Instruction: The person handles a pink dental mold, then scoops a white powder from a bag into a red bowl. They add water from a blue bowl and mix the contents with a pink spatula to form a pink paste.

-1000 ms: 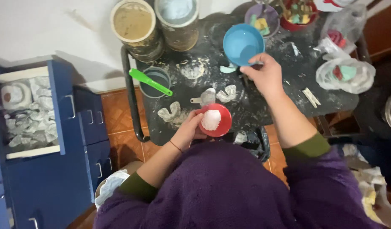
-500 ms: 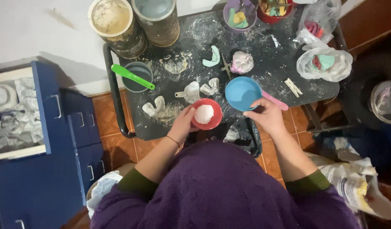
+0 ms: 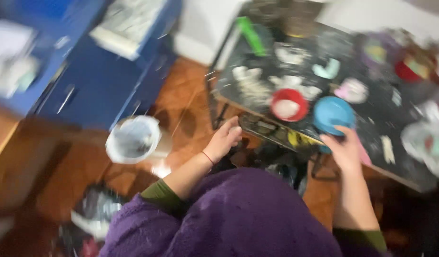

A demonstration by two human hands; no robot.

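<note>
Pretty blurry frame, the head camera is mid-swing, so take the details loosely. The person's right hand [image 3: 345, 151] sits at the near edge of the dark, powder-dusted table [image 3: 409, 173], fingers curled around the rim of the blue bowl [image 3: 332, 113], so it looks like a loose grip on it; what's in the bowl can't be made out. The red bowl [image 3: 289, 104], with something white in it, stands just beside the blue one on its left, and nothing's touching it. The left hand [image 3: 225, 140] hangs off the table's front edge, fingers half curled, holding nothing as far as the blur lets anyone tell.

The view tilts toward the floor on the left, where a white bucket [image 3: 133, 139] stands near a blue cabinet [image 3: 110, 81]. White casts and a green spatula [image 3: 250, 34] lie further back on the table.

Judging from this, the mixing job is at a fetch-something stage: blue bowl in hand, free hand ready. The next move probably calls for keeping that bowl level while the empty hand reaches down.
</note>
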